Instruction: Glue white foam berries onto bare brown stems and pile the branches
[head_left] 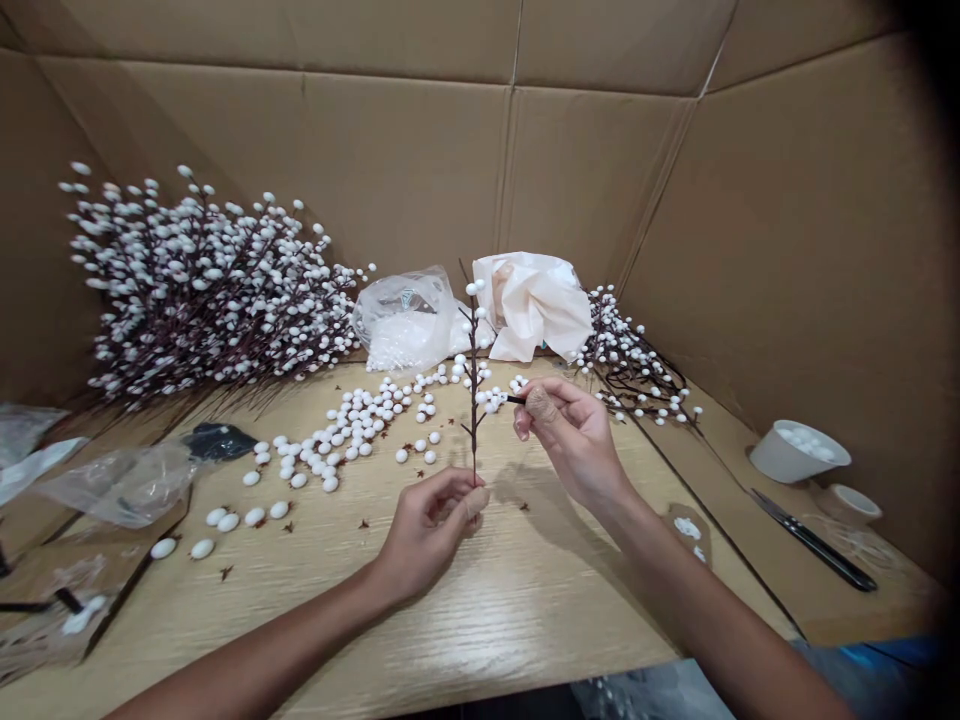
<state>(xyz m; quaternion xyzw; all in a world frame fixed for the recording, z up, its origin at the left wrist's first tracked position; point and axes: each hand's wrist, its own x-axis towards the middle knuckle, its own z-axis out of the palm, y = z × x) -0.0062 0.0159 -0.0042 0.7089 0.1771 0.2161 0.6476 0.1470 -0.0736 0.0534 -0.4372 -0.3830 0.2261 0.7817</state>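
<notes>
Nearest the camera, the left hand (429,532) closes its fingers round the foot of a thin brown twig (474,400), upright above the table (480,620). The right hand (571,440) pinches a short black stick (514,400) beside it. The twig's top carries white berries (472,288), its lower part bare (many loose berries (337,430) lie scattered), and a finished-looking heap of branches (202,290) sits behind.

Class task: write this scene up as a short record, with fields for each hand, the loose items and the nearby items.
Left hand: pinches the lower stem of a thin dark-brown artificial branch set with round white berries.
Right hand: holds a short black stick beside that branch.
Loose items: round white berries scattered on a light wooden tabletop.
Nearby items: large heap of white-berried branches; white bowl holding berries; black-handled knife.
</notes>
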